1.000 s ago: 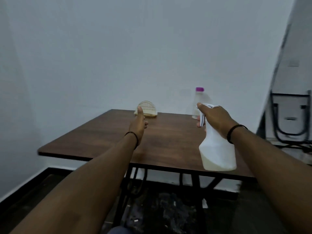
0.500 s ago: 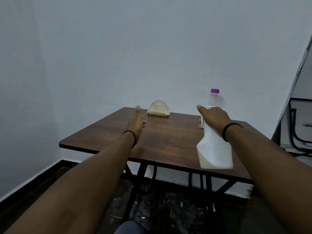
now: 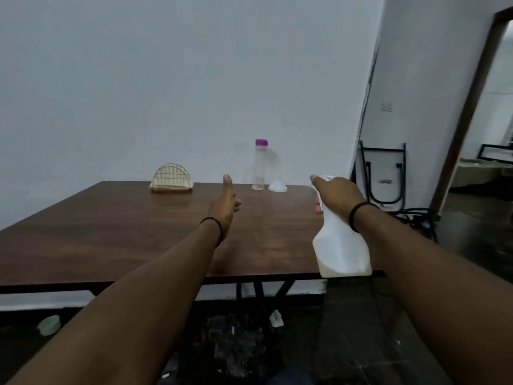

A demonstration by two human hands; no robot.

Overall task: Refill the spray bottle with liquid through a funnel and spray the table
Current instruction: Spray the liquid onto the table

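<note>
fingers (image 3: 317, 200) grip spray bottle (image 3: 342, 251) | no readable label

We see a dark wooden table (image 3: 116, 234) bearing a wire holder (image 3: 171, 178), a purple-capped clear bottle (image 3: 259, 165) and an upturned funnel (image 3: 278, 184) along its far edge.

Matt white plastic spray bottle (image 3: 342, 250); glossy wooden table (image 3: 138, 232).

Dim room: a plain white wall (image 3: 194, 79) behind the brown worktop (image 3: 111, 232), an open doorway (image 3: 488, 107) to its right, dark floor (image 3: 347, 315) beneath.
</note>
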